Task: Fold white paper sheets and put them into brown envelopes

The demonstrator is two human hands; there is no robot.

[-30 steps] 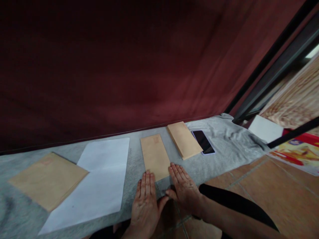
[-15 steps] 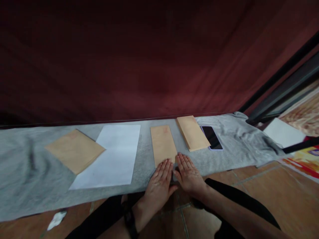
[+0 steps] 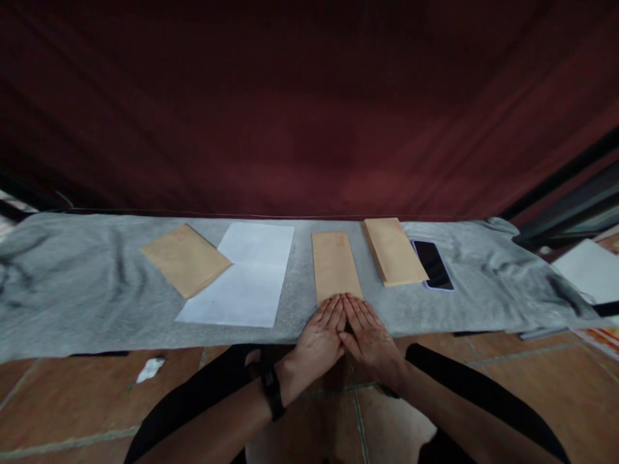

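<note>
A brown envelope [image 3: 336,264] lies on the grey cloth [image 3: 120,322] in front of me, with a faint red mark near its far end. My left hand [image 3: 320,338] rests flat on its near end, fingers stretched out. Beside it, my right hand [image 3: 370,335] lies flat too, the fingertips of both hands side by side on the envelope's near edge. Neither hand grips anything. Right of them is a stack of brown envelopes [image 3: 394,251], next to a phone [image 3: 432,265]. At the left, another brown envelope pile [image 3: 186,258] overlaps a creased white sheet [image 3: 246,277].
A dark red curtain [image 3: 309,129] hangs behind the cloth. Below is a tiled floor [image 3: 87,399] with a crumpled white scrap [image 3: 150,369] on it. At the far right are a white board [image 3: 590,270] and dark metal bars.
My right hand has moved left against my left hand, closing the gap between them on the envelope's near end. The camera view has shifted, so the objects appear farther right.
</note>
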